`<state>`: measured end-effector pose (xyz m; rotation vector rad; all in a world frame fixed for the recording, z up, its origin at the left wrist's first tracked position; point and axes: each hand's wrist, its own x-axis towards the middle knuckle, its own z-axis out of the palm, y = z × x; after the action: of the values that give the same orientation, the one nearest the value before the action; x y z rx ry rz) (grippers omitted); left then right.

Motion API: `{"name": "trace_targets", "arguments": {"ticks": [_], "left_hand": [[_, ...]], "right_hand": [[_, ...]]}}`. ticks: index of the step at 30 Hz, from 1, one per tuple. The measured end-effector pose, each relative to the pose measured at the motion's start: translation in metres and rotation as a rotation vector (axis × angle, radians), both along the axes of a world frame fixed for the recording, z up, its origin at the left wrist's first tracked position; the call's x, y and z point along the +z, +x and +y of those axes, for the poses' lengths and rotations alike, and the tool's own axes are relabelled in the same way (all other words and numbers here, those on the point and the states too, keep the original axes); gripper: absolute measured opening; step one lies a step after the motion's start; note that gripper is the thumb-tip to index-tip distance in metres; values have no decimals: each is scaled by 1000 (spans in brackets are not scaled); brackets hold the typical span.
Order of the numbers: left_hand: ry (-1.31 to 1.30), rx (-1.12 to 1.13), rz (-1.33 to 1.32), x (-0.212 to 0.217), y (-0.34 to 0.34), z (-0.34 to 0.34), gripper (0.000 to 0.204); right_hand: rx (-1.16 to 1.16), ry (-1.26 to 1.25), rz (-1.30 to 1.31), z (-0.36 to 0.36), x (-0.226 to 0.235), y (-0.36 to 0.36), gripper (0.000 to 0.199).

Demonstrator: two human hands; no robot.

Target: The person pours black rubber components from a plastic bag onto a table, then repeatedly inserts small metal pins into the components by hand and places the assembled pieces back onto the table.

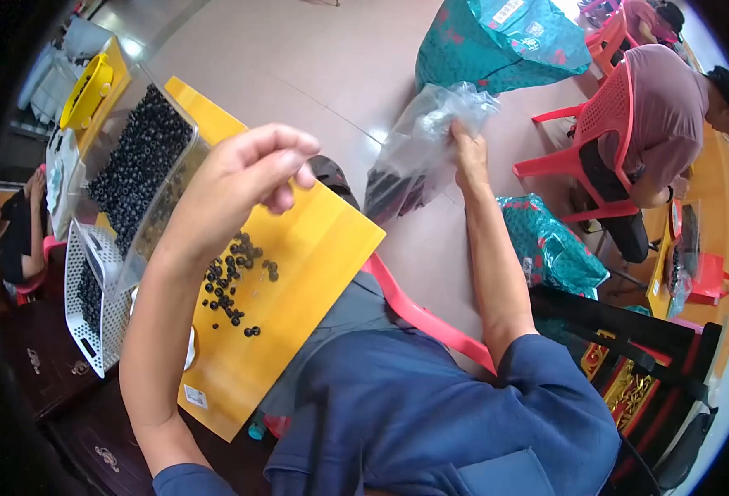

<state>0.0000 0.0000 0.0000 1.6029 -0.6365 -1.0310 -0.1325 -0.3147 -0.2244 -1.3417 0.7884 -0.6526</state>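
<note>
My right hand [470,153] is stretched out to the right, its fingers closed on the gathered top of a clear plastic bag [418,128]. Dark contents show low in the bag, which hangs above the floor. My left hand [249,178] is raised over a yellow wooden board [323,256], fingers loosely curled and apart, with nothing visible in them. Below it, small round black beads [231,277] lie scattered on the board. Next to my left forearm stands a clear plastic bin [184,128] heaped with similar black pieces.
A white perforated basket [115,326] with black pieces sits left of my forearm. Teal bags [497,50] stand beyond my right hand, with another teal bag [546,248] nearer. A person sits on a red plastic chair [617,116] at right. A yellow basket [88,91] is far left.
</note>
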Motion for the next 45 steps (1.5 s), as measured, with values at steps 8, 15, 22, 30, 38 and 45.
{"name": "trace_targets", "arguments": {"ticks": [8,15,22,30,38,45], "left_hand": [[37,88,106,-37,-55,95,23],[13,138,238,-75,-97,127,24],[25,197,206,-82,-105,140,25],[53,281,183,-87,-109,156,23],[53,278,190,-93,-108,159,23],[51,287,183,-96,-113,156,23]], "right_hand": [[8,-27,-65,-14,-17,-29,27],[-60,-179,-106,-51,9,-34,33],[-123,-111,241,-70,-76,-51,30],[-176,32,209,-68,-141,-42,26],[-152,19,227,-75,-161,-65,27],[-219,68,367,-79,-161,-85,27]]}}
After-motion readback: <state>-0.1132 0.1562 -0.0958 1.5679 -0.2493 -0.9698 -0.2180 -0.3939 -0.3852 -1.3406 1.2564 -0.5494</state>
